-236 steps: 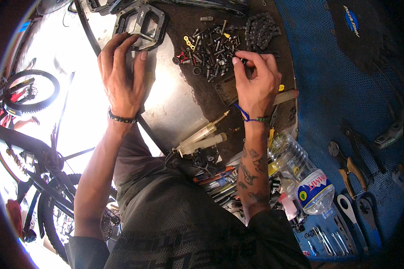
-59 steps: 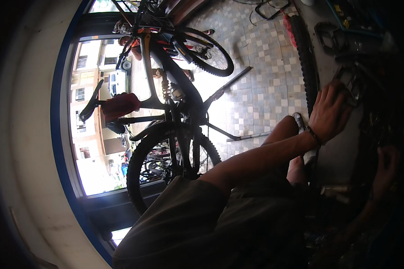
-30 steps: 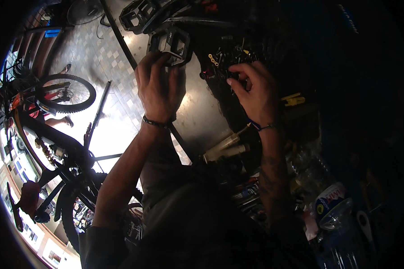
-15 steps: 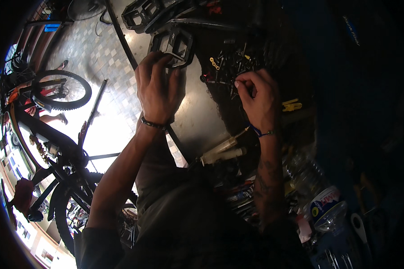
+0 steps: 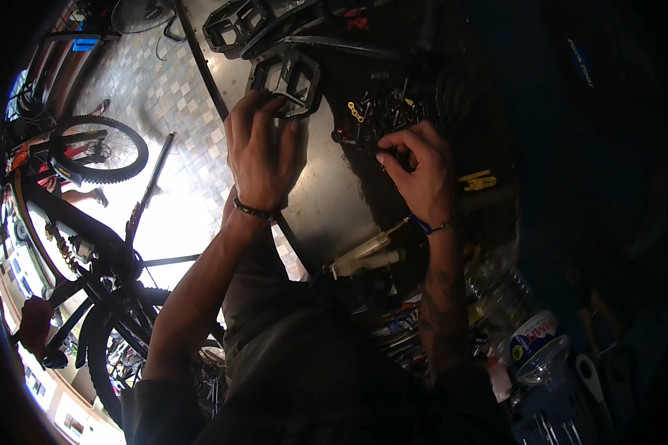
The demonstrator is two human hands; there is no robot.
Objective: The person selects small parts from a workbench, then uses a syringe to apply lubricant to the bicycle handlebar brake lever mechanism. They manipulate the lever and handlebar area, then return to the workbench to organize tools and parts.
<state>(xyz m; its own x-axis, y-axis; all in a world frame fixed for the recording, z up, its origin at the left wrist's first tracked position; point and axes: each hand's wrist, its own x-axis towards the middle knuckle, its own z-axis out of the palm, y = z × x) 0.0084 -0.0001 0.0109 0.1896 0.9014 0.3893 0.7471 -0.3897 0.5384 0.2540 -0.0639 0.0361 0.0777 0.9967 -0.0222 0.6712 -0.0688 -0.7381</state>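
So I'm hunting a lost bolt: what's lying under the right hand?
Under the right hand lies a dark tray of small bolts and fittings, some yellow. Its fingertips pinch into the pile. Whatever sits beneath the palm is covered, and the dim light hides details.
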